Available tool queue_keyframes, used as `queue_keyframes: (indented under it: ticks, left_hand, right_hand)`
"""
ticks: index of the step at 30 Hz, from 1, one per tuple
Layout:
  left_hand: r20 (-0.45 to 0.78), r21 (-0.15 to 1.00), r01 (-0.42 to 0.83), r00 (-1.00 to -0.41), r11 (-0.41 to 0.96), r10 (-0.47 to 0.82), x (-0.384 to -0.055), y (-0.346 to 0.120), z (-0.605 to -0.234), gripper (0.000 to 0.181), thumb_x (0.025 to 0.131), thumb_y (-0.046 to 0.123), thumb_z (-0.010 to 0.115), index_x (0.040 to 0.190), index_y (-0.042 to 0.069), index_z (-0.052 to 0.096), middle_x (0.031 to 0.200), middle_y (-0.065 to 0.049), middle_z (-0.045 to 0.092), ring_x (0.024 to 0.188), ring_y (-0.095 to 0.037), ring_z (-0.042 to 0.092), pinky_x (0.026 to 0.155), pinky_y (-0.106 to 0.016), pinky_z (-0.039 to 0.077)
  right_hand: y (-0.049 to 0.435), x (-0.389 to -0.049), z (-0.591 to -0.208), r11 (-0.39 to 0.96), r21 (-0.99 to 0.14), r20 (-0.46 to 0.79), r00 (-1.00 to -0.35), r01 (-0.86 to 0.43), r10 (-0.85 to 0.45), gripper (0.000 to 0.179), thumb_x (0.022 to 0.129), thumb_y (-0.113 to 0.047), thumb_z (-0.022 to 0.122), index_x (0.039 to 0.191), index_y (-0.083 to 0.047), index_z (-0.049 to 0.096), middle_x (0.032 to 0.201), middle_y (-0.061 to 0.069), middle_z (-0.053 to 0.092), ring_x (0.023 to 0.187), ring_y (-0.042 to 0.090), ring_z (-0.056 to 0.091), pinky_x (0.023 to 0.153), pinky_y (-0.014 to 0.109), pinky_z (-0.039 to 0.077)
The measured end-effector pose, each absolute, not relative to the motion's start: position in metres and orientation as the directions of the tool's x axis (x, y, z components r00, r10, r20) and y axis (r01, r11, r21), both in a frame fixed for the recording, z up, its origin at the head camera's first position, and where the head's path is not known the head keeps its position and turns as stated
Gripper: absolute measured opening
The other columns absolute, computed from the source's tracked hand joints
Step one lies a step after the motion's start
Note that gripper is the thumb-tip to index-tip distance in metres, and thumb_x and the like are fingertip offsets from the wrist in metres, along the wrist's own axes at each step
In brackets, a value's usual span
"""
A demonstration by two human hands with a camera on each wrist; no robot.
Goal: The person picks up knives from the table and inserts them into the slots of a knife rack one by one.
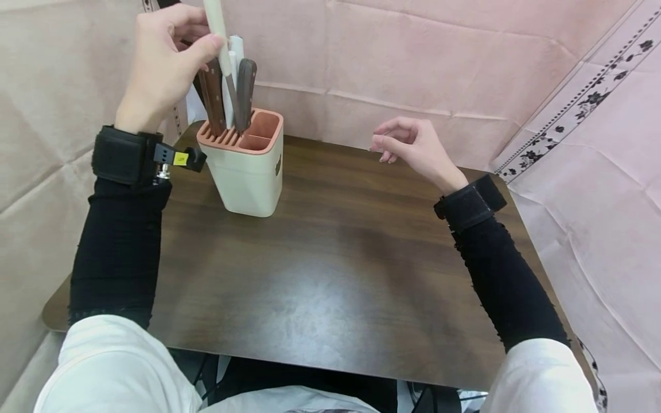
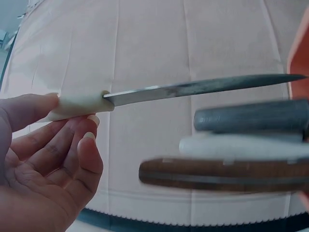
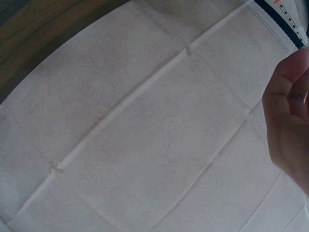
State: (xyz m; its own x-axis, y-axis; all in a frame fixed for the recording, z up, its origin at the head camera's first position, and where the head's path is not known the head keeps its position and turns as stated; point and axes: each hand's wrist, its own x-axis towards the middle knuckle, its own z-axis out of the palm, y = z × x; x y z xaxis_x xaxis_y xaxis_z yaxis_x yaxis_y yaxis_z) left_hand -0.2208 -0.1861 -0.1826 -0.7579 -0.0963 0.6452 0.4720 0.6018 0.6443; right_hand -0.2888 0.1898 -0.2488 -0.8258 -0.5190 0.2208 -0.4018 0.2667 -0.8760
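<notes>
My left hand [image 1: 164,66] pinches a knife [image 1: 217,26] by its pale cream handle, thumb on one side and fingers on the other. In the left wrist view the knife's narrow blade [image 2: 193,89] shows along its length, its tip by the orange rim. Below the hand stands a cream knife holder [image 1: 245,183] with an orange slotted top. Its slots hold a brown-handled knife [image 1: 213,94], a grey-handled knife [image 1: 245,92] and white-handled ones [image 1: 236,46]. My right hand [image 1: 410,146] hovers over the table's far side, fingers loosely curled around nothing.
The holder stands at the back left of a brown wooden table [image 1: 310,269]. Open compartments [image 1: 265,123] take up the right part of its top. Pale pink cloth [image 1: 413,69] hangs behind the table and along both sides.
</notes>
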Motion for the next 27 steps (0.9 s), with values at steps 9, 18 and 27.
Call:
queue_keyframes:
  ticks: [9,18,27]
  left_hand:
    - [0.601,0.73,0.414,-0.768,0.544,-0.222,-0.219,-0.212,-0.18,0.028,0.094,0.015,0.06,0.121,0.012,0.065,0.093,0.021,0.059,0.084,0.002,0.054,0.074,-0.015,0.043]
    - [0.571,0.752,0.329,-0.758,0.572,-0.315,-0.226,-0.234,-0.193,0.027,0.095,0.016,0.058,0.121,0.013,0.064,0.089,0.024,0.057,0.077,0.005,0.054,0.074,-0.013,0.043]
    - [0.522,0.726,0.248,-0.806,0.641,-0.279,-0.236,-0.243,-0.211,0.031,0.095,0.021,0.059,0.124,0.01,0.063,0.083,0.03,0.053,0.075,0.01,0.051,0.075,-0.011,0.04]
  right_hand:
    - [0.192,-0.29,-0.253,0.284,-0.872,0.213,-0.832,-0.398,-0.513,0.024,0.089,-0.022,0.07,0.108,-0.007,0.067,0.09,0.003,0.075,0.067,0.014,0.064,0.064,0.022,0.054]
    - [0.191,-0.291,-0.256,0.294,-0.866,0.214,-0.831,-0.405,-0.514,0.022,0.089,-0.02,0.069,0.105,-0.005,0.067,0.088,0.003,0.075,0.066,0.013,0.065,0.063,0.021,0.054]
    - [0.195,-0.293,-0.262,0.269,-0.875,0.22,-0.827,-0.402,-0.518,0.021,0.091,-0.017,0.067,0.107,-0.004,0.067,0.088,0.004,0.075,0.065,0.012,0.066,0.063,0.021,0.054]
